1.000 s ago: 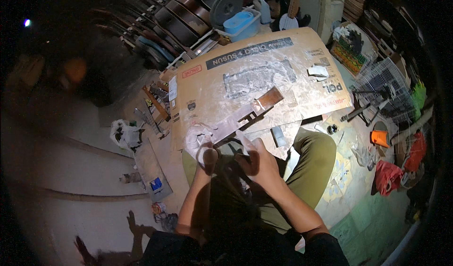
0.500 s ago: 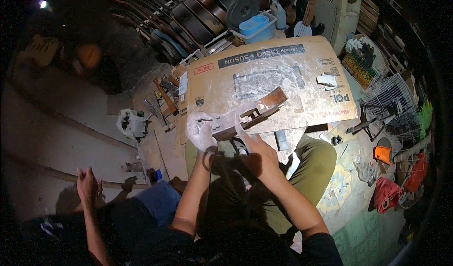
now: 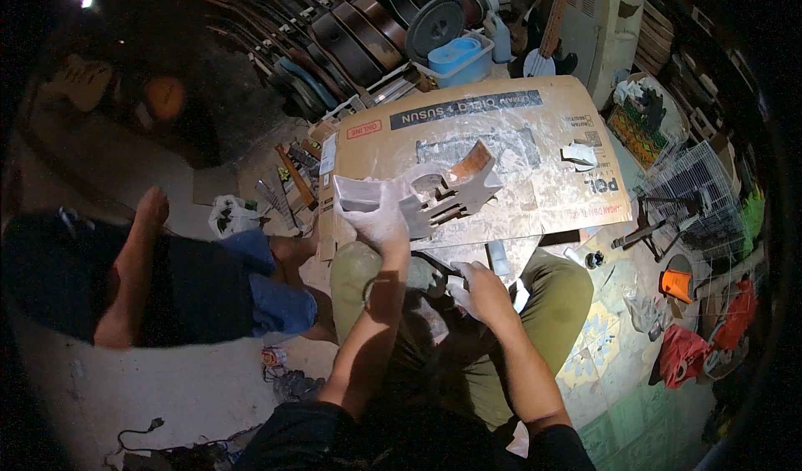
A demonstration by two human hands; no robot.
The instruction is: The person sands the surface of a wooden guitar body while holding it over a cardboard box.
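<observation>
A person's two bare hands work over their lap, seen from above. The left hand [image 3: 380, 216], dusted white, has its fingers wrapped over the near-left end of one grey-white carved wooden guitar body blank with a reddish-brown horn [image 3: 439, 191], holding it just above one flat sheet of brown cardboard smeared with white dust [image 3: 535, 137]. The right hand [image 3: 478, 291] sits lower, near the knees, its fingers curled narrow around one small pale block [image 3: 458, 286]; what the block is cannot be told. Beyond the left fingertips, at the cardboard's far edge, stands one blue plastic tub holding a lighter blue round container [image 3: 458, 58]. Past that, a row of dark guitar bodies standing on edge [image 3: 351, 37] runs away to the upper left, too many and too dim to count. Right of the right hand's fingers lie one orange plastic cup [image 3: 675, 286] and one white wire grid rack [image 3: 702, 191]. Left of the left hand, another person in blue shorts [image 3: 263, 283] sits close, touching the wearer's knee. Open floor shows only at the lower left; the cardboard's right edge is crowded by tools
</observation>
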